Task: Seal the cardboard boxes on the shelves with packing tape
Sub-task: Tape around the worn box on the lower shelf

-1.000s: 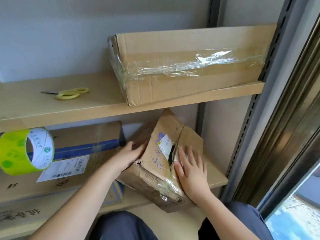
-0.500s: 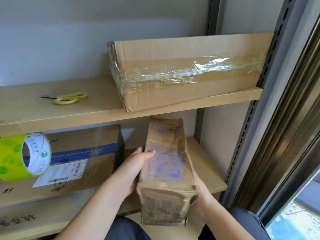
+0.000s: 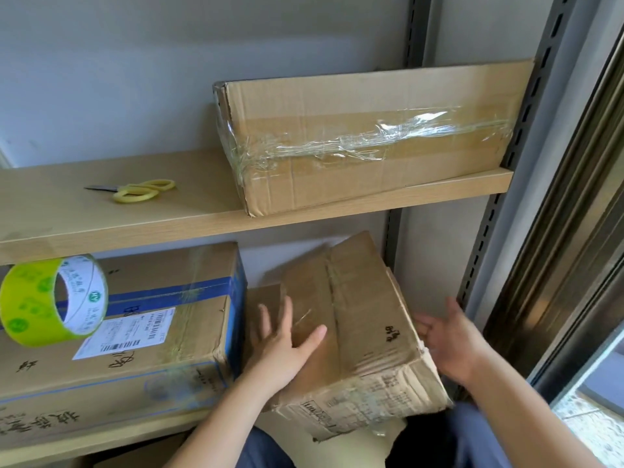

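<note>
A worn, crumpled cardboard box (image 3: 364, 332) lies tilted at the right end of the lower shelf (image 3: 101, 437), its front end sticking out past the shelf edge. My left hand (image 3: 287, 342) rests flat on the box's top with fingers spread. My right hand (image 3: 449, 339) is open beside the box's right side, palm toward it, at or just off the cardboard. A yellow-green roll of packing tape (image 3: 50, 300) sits on the large box at the left.
A large box (image 3: 145, 332) with blue stripes and a white label fills the lower shelf's left part. On the upper shelf (image 3: 101, 228) lie yellow scissors (image 3: 138, 190) and a long taped box (image 3: 368, 136). A slotted metal upright (image 3: 489, 238) stands at the right.
The worn box was turned from standing on end between both hands to lying on a broad face. My left hand moved onto its top and my right hand came off to the side.
</note>
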The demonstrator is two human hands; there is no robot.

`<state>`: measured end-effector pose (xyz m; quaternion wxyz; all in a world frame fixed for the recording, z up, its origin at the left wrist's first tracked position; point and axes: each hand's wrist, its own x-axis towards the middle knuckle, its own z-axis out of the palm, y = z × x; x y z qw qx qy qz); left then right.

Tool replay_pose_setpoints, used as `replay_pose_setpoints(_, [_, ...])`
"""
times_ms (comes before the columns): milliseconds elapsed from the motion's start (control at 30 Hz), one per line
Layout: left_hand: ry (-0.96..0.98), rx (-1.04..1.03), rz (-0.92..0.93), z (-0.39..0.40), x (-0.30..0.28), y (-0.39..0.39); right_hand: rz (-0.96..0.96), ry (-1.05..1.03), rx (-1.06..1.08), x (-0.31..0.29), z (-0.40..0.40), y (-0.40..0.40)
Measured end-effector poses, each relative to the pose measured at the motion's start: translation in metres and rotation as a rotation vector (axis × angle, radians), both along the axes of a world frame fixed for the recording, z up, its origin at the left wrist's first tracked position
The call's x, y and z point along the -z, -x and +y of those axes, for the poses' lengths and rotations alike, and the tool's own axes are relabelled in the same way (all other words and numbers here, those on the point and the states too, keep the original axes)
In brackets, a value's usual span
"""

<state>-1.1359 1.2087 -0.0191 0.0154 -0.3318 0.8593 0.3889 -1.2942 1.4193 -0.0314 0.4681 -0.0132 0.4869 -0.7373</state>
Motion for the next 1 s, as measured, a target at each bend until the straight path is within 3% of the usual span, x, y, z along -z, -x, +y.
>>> replay_pose_setpoints(33, [-0.061, -0.084, -0.004, -0.001, 0.001, -0.001, 0.105, -0.138, 0.022, -0.009, 0.002, 0.002])
replay_pose_setpoints(100, [-0.366, -0.304, 0.033, 0.000, -0.001, -0.001, 0.391, -0.420, -0.025, -0.028, -0.001, -0.005])
replay_pose_setpoints(133, [-0.524, -0.380, 0.057, 0.003, -0.003, -0.001, 0.443, -0.449, -0.076, -0.036, -0.007, -0.011])
replay_pose_setpoints(200, [-0.658, -0.417, 0.065, 0.007, -0.006, -0.001, 0.417, -0.487, -0.116, -0.037, -0.020, -0.011])
replay_pose_setpoints(367, [-0.519, -0.315, 0.075, 0.014, -0.005, 0.000, 0.342, -0.723, -0.130, -0.009, -0.024, -0.004])
replay_pose_setpoints(600, [-0.404, -0.283, 0.101, 0.018, 0.005, 0.004, 0.312, -0.605, -0.007, 0.011, -0.018, -0.013])
replay_pose_setpoints(733, [-0.360, -0.231, 0.272, 0.003, -0.029, 0.004, 0.208, -0.401, 0.136, 0.008, -0.016, -0.008])
replay_pose_setpoints(833, [-0.182, -0.286, 0.293, -0.017, -0.048, 0.001, 0.178, -0.261, 0.228, 0.003, -0.020, -0.009])
replay_pose_setpoints(933, [-0.462, -0.274, 0.215, -0.018, -0.054, -0.006, 0.403, -0.468, 0.081, 0.013, -0.033, -0.023])
replay_pose_setpoints(1000, [-0.413, -0.115, 0.271, -0.015, -0.057, -0.009, 0.386, -0.516, 0.037, 0.016, -0.044, -0.030])
